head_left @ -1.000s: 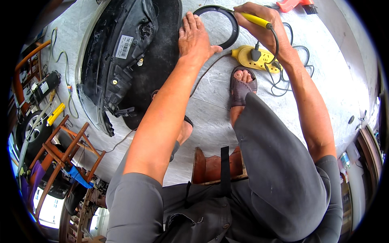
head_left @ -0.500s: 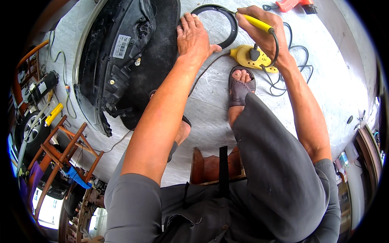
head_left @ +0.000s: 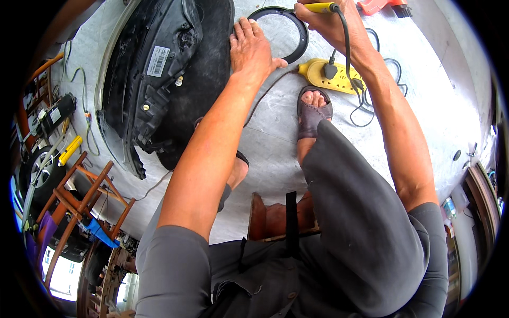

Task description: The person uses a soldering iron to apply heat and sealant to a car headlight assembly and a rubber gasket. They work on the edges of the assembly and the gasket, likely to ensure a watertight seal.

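Observation:
A black ring (head_left: 303,41) lies flat on the pale floor. My left hand (head_left: 251,49) rests over its left edge, fingers stretched out and thumb apart, pressing down rather than gripping. In my right hand (head_left: 339,29) is a yellow-handled soldering iron (head_left: 321,7), its dark cable trailing back over the wrist. The iron's tip points left, close to the top of the ring; whether they touch I cannot tell. To the left lies a large black headlight housing (head_left: 159,98) with a white label, on a dark mat (head_left: 214,58).
A yellow power strip (head_left: 318,71) with a black plug sits just below the ring, beside my sandalled foot (head_left: 314,106). Loose cable (head_left: 398,79) coils at the right. An orange-red tool with a dark brush (head_left: 403,10) lies at the upper right. A wooden rack (head_left: 79,199) stands at far left.
My right hand has moved up and left with the soldering iron, bringing it over the ring's top. My left hand has stayed almost where it was.

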A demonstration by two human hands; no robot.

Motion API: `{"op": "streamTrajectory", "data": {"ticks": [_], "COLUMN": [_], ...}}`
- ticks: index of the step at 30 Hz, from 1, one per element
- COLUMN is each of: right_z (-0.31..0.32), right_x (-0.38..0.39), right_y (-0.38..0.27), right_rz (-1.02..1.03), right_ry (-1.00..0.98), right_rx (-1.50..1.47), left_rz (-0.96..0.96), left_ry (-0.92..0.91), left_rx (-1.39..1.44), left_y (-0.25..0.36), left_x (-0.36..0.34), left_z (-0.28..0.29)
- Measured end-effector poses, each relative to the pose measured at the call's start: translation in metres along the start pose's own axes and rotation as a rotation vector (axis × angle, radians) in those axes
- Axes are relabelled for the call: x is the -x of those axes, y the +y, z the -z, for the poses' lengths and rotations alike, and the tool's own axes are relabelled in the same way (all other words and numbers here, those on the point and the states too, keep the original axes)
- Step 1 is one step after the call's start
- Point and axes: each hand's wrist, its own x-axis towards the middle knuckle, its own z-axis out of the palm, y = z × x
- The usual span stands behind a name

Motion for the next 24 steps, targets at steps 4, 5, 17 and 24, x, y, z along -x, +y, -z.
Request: {"op": "streamTrajectory", "data": {"ticks": [4, 5, 17, 24], "right_z": [-0.001, -0.002, -0.008, 0.003], "right_x": [-0.002, -0.002, 0.011, 0.000], "right_y": [0.005, 0.005, 0.005, 0.016], "right_rz": [0.053, 0.059, -0.070, -0.164], "right_ry": [0.026, 0.034, 0.062, 0.056], "right_rx": [0.021, 0.039, -0.065, -0.266], "left_rz": [0.008, 0.015, -0.037, -0.007], "left_ry": [-0.031, -0.046, -0.089, -0.013], "left_rx": [0.035, 0.043, 0.056, 0.069], "left_y": [0.001, 0.001, -0.010, 0.001], "left_x": [-0.003, -0.002, 0.001, 0.010], "left_z": [0.003, 0.004, 0.011, 0.007]}}
